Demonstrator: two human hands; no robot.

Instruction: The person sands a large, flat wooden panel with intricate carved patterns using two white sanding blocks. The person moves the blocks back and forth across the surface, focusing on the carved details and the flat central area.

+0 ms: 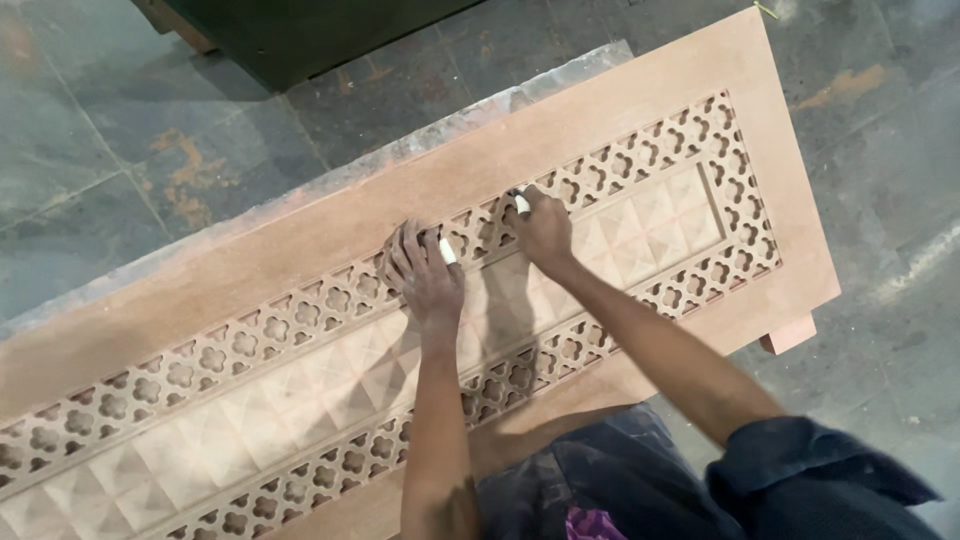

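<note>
Below, a long carved wooden panel [300, 240] was seen lying flat over a stone-tiled floor [100, 130], its pierced quatrefoil border framing a field of raised pyramid squares. The left hand [425, 275] was pressed palm-down on the upper border strip, fingers spread, with a small white piece [447, 251] tucked at its thumb side. The right hand [543, 228] was closed around a small white-tipped tool [520, 202], held against the same fretwork strip just beside the left.

The carved wooden panel [300, 230] runs off the left edge; each hand hides most of a small white piece.
</note>
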